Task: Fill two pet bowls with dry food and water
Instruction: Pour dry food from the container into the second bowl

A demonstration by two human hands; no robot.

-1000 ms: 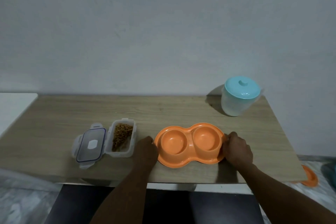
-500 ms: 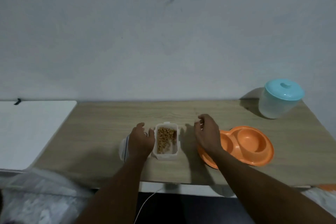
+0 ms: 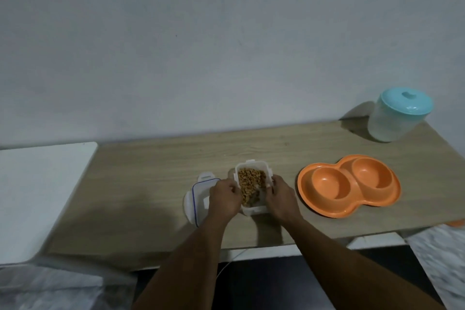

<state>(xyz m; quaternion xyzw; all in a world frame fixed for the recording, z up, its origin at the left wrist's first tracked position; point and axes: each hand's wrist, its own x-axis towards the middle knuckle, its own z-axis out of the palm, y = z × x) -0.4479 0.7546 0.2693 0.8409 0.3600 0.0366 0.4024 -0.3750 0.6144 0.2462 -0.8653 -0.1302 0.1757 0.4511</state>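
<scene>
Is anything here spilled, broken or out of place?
Nothing stands out. The kibble sits inside its open box, none on the table; the box lid lies beside it, the orange double bowl is upright and empty, the lidded jug stands upright.

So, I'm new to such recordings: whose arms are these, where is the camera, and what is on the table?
No machine here: a person wears one wide-angle camera on the head, looking down at their own arms. The left hand and right hand grip the two sides of a clear container of dry food. Its lid lies beside it on the wooden table. To the right sits an orange double bowl, both wells empty. At the far right corner stands a jar with a teal top; its contents are unclear.
</scene>
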